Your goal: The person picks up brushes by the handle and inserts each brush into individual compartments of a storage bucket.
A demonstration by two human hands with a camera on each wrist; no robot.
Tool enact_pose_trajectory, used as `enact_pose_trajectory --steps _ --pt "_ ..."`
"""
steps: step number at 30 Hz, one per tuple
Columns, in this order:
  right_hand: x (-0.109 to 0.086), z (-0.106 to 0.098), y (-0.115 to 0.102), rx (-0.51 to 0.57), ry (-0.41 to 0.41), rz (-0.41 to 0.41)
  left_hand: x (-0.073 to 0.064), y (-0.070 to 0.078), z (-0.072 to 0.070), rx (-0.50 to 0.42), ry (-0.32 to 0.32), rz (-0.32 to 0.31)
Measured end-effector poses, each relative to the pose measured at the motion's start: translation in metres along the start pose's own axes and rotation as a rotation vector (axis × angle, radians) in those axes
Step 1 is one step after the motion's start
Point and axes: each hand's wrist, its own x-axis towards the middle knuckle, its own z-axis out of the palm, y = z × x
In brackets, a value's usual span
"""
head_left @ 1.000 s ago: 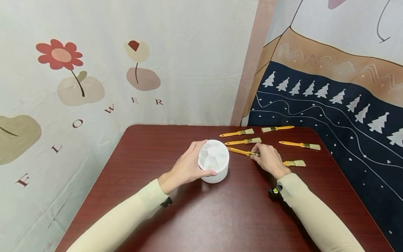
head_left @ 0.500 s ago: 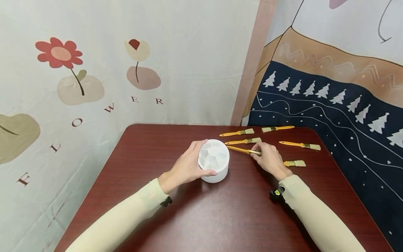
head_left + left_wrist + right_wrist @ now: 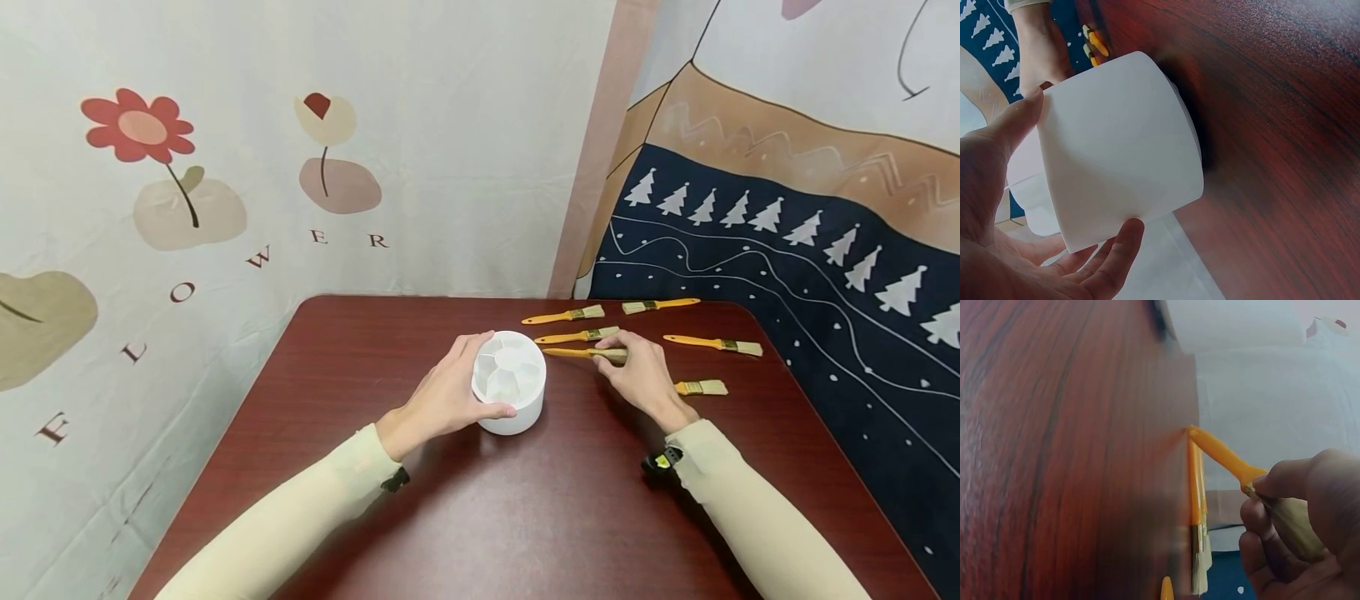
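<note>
My left hand [image 3: 442,387] grips a white round holder [image 3: 525,414] with divided compartments, its thumb and fingers curved around the side. In the left wrist view the holder's smooth wall [image 3: 1122,144] fills the middle, with the fingertips pressed to its edges. To the right, my right hand [image 3: 641,375] pinches a paintbrush [image 3: 566,352] by its metal band and bristle end. The right wrist view shows that brush's yellow handle [image 3: 1225,456] tilted, bristles raised off the table, handle tip low near the tabletop.
More yellow-handled brushes lie about on the red-brown table [image 3: 360,350]: a brush [image 3: 577,337] just behind the held one, others [image 3: 562,317] [image 3: 712,342] behind and to the right. One brush [image 3: 701,387] is partly behind the right hand. Printed cloths [image 3: 465,167] hang behind the table.
The right hand has lifted the bristle end of its brush and turned the brush on edge; the hand rose slightly. The left hand and the holder have stayed in place.
</note>
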Motion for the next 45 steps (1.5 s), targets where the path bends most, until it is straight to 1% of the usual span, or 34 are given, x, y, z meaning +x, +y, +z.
enact_pose_trajectory --steps 7,16,25,31,38,45 --pt "-0.001 -0.002 -0.006 0.051 0.048 0.01 -0.001 -0.001 -0.001 -0.004 0.005 -0.001" --pt "-0.003 -0.012 -0.015 0.154 0.043 0.081 0.0 -0.001 -0.001 -0.013 0.001 0.006" --pt "-0.005 -0.021 -0.027 0.268 0.071 0.074 0.0 -0.002 -0.001 -0.011 -0.003 0.012" --pt "-0.006 -0.025 -0.033 0.299 0.072 0.087 0.0 -0.002 -0.001 -0.016 -0.005 0.015" --pt "-0.007 -0.03 -0.041 0.324 0.096 0.053 0.002 -0.003 0.0 -0.022 -0.002 0.023" --pt "-0.009 -0.033 -0.048 0.292 0.119 0.022 0.002 -0.004 -0.001 -0.024 0.0 0.029"
